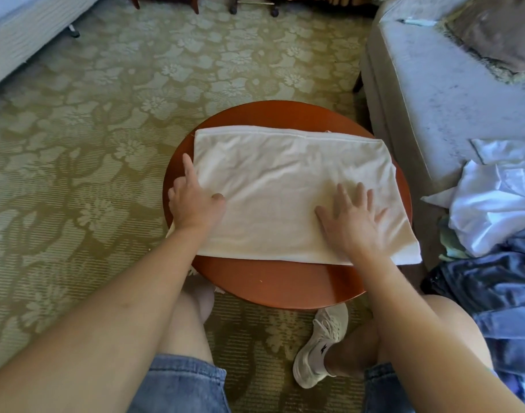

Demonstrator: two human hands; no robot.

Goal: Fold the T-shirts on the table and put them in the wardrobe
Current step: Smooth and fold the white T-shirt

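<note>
The white T-shirt (285,180) lies on the round wooden desk (270,281) as a partly folded rectangle. It sits directly under and just ahead of both hands. Its long axis runs from the left hand's side across to the right hand's side, with a seamed edge on the far side, beyond the fingertips. The end past the right hand hangs slightly over the desk's rim.

The hands are well apart, one toward each end of the shirt, so either could take its own end. A next fold, as I judge it, would bring one short end over toward the other.

The left hand (195,204) sits at the left short edge. Its index finger (189,171) is straight and lies along that edge, and its thumb (218,198) rests on top of the cloth. The other fingers are tucked, and I cannot tell whether it pinches the edge or only steadies it.

The right hand (352,225) lies flat, palm down, on the near right part of the shirt. Its fingers (361,195) are spread and straight, pressing the cloth and holding nothing.

More garments (493,210) lie heaped out beyond the right hand, off the desk.
</note>
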